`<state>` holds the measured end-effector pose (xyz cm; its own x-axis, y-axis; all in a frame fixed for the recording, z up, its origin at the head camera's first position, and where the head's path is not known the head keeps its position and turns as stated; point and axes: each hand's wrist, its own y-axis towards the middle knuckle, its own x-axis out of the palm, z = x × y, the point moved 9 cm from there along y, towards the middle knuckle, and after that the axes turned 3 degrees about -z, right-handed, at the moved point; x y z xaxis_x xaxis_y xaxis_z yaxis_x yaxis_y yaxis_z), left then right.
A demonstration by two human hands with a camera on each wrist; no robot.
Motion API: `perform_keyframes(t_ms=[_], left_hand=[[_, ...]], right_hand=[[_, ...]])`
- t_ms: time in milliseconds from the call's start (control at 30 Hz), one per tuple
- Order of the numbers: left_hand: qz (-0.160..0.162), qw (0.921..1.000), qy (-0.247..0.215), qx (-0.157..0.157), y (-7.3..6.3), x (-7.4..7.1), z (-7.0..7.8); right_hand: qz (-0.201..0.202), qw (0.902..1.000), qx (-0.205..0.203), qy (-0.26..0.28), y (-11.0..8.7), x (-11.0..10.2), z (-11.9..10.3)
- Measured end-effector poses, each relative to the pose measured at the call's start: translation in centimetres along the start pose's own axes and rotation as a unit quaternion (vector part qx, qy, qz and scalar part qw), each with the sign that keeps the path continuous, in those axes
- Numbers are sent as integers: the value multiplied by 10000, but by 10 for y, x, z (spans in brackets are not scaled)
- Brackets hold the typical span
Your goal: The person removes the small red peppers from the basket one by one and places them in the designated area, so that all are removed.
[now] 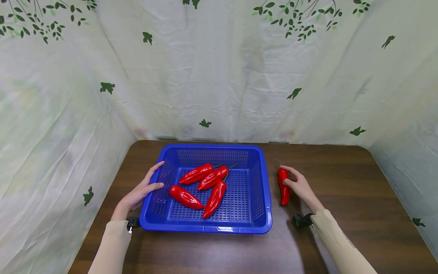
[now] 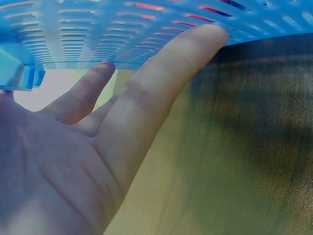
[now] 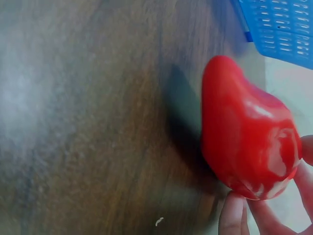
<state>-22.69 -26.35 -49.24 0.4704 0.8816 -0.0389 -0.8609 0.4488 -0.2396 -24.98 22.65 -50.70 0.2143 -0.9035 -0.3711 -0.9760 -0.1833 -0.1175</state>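
Observation:
My left hand (image 1: 137,195) holds the left side of a blue plastic basket (image 1: 178,228), with thumb and index finger over the rim. In the left wrist view, other fingers (image 2: 142,98) reach against the basket's slotted outer wall. Several glossy red chili peppers (image 1: 184,198) lie in the basket's left and middle part, some with thin green stems. To the right of the basket, my right hand (image 1: 302,187) pinches another red chili pepper (image 1: 283,192) near its stem end. This pepper's tip points toward me, and a shadow falls beside it in the right wrist view.
The basket stands on a dark brown wooden table (image 1: 349,198). Behind and at both sides hangs a pale curtain (image 1: 219,76) with a leaf print. Each wrist carries a small black camera (image 1: 302,220).

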Motion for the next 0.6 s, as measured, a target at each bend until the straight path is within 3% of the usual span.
perform_keyframes(t_ms=[600], left_hand=[[31,10000,26,20,0,0,-1]], right_hand=[[-85,9985,313,-446,5,7,5]])
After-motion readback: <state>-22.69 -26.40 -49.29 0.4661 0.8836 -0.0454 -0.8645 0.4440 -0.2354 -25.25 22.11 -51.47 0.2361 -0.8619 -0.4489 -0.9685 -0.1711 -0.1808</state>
